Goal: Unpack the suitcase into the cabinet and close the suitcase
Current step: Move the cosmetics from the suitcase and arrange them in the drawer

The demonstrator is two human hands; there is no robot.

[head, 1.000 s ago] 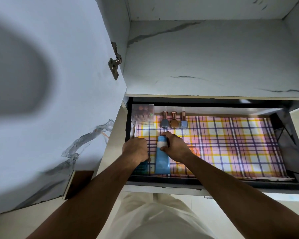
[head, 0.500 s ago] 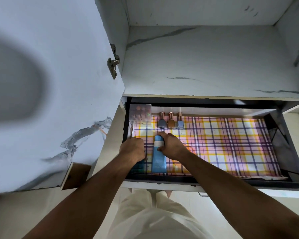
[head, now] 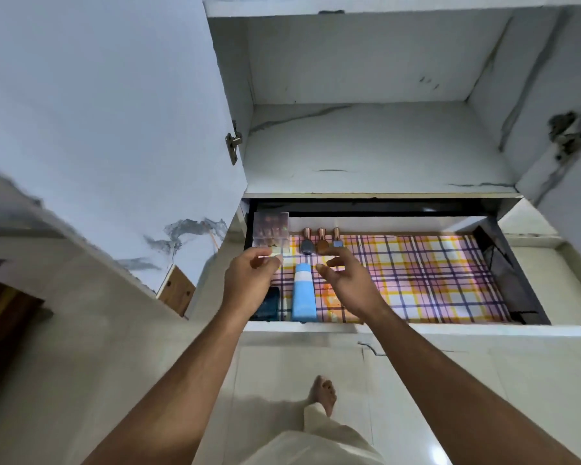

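The cabinet's drawer [head: 416, 330] is pulled out, lined with plaid paper. A blue tube with a white band [head: 303, 293] lies at its front left, next to a dark blue item [head: 269, 307] partly hidden by my left wrist. At the back left stand a clear box of small items [head: 271, 228] and three small bottles with copper caps [head: 321, 242]. My left hand [head: 249, 280] hovers over the dark item, fingers apart and empty. My right hand [head: 346, 280] hovers just right of the tube, open and empty. The suitcase is out of view.
The left cabinet door [head: 98, 129] stands open beside my left arm, with a hinge [head: 233, 142] at its edge. A bare white shelf [head: 376, 152] sits above the drawer. The right half of the plaid liner [head: 433, 280] holds nothing. My foot [head: 322, 394] shows on the pale floor below.
Both hands have let go of the blue tube and the dark item and lifted off them with fingers spread. The camera has pulled back and tilted, showing more shelf and floor.
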